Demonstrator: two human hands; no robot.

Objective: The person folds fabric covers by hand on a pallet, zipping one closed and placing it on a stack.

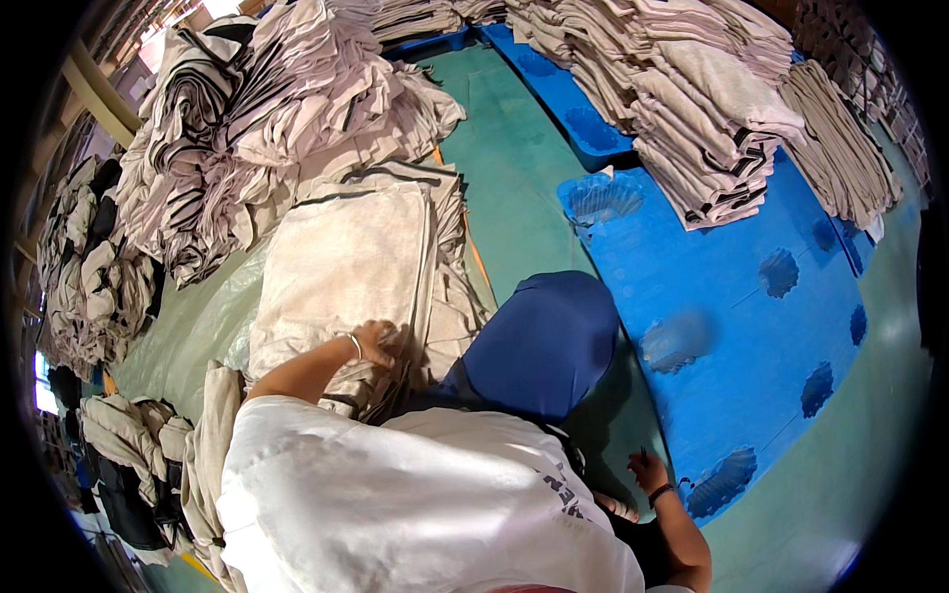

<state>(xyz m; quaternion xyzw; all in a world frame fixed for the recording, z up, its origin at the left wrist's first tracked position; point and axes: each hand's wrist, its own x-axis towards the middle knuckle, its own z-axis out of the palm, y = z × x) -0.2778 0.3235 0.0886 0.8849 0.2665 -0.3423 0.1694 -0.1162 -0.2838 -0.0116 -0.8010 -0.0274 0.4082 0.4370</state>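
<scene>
My left hand [374, 342], with a light band at its wrist, lies at the near right corner of a stack of folded beige cloths [341, 257]. Its fingers look apart and bent over the cloth edge. The stack's top piece is flat, with a dark stripe along its far edge. Low on the right, beside the blue plastic pallet, hangs my right hand [647, 472], a dark band on its wrist. Its fingers are closed around a small dark pen-like thing [645, 457], too small to make out fully.
A tall heap of beige cloths [297, 99] with dark edges stands far left. Folded cloths [712, 128] sit on the blue pallet [692, 277] to the right. Clear plastic sheeting [203, 316] covers part of the green floor [494, 119]. My bent knee [554, 336] sits between stack and pallet.
</scene>
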